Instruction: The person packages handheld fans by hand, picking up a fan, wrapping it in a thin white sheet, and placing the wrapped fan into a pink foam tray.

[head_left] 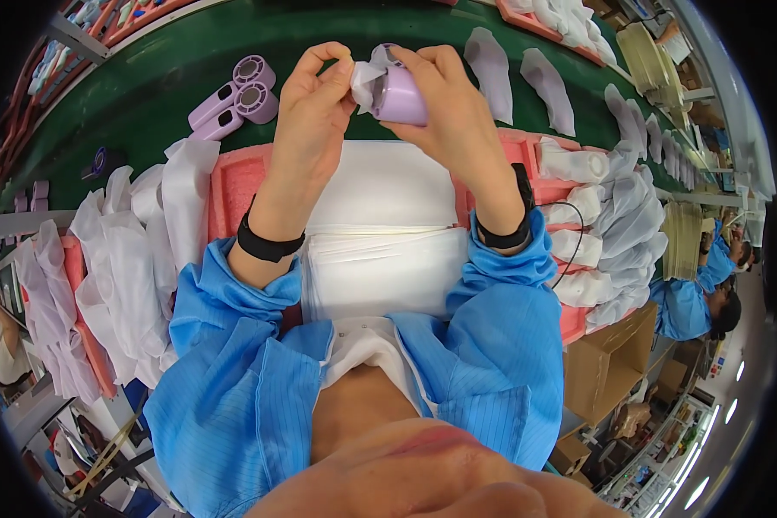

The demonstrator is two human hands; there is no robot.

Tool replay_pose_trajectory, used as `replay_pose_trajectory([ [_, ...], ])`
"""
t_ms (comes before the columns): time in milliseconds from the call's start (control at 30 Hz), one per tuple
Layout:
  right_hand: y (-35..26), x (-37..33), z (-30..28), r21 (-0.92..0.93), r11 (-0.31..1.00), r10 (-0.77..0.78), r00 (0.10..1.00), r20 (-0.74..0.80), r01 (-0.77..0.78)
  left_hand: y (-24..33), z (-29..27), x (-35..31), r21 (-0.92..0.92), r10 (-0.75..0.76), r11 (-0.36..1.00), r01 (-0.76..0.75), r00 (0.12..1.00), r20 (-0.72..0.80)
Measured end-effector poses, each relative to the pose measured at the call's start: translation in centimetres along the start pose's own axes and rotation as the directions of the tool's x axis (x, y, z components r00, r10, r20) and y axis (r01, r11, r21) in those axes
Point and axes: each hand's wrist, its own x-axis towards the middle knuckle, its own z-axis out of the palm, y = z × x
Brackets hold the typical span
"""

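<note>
While two bare fans (252, 102) lie to the left on the green belt (319, 24) and sleeved fans (547, 91) to the right, the head view shows the purple fan (403, 97) raised between both hands, seemingly only begun, most covering left to do. The right hand (455, 108) has its fingers around the body; those of the left hand (313, 116) pinch white film (365, 85) beside it. Its round end points left; its long axis I cannot tell.

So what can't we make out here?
All in the head view:
Purple device: partly hidden by the right grip and white wrap.
Left white bags: insides veiled by their cloudy film.
Upper-right tray: cut off by the top edge.
Far-left purple pieces: too small to tell.
</note>
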Motion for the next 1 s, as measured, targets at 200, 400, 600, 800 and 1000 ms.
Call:
replay_pose_trajectory([
  [200, -0.7, -0.1, 1.0, -0.068, 0.997, 0.042, 0.999, -0.016, -0.043, -0.6, 1.2, -0.8, 0.402, 0.339, 0.851, -0.338, 0.938, 0.071],
  [400, -1.2, -0.4, 1.0, 0.036, 0.998, -0.058, 0.996, 0.068, 0.056, 0.2, 1.0, -0.6, 0.344, 0.317, 0.894, -0.288, 0.948, -0.027],
  [600, -0.8, -0.1, 1.2, -0.034, 0.999, 0.018, 0.999, -0.026, -0.019, -0.4, 2.0, -1.5, 0.555, 0.425, 0.730, -0.399, 0.901, 0.089],
  [800, 0.4, 0.0, 1.2, -0.071, 0.993, 0.082, 0.988, -0.131, -0.092, -1.8, 2.3, -2.1, 0.746, 0.553, 0.297, -0.596, 0.744, 0.374],
  [1000, 2.3, 0.2, 2.5, 0.171, 0.975, 0.184, 0.946, -0.266, -0.141, -0.3, 3.0, -2.0, 0.909, 0.373, 0.126, -0.397, 0.868, 0.327],
])
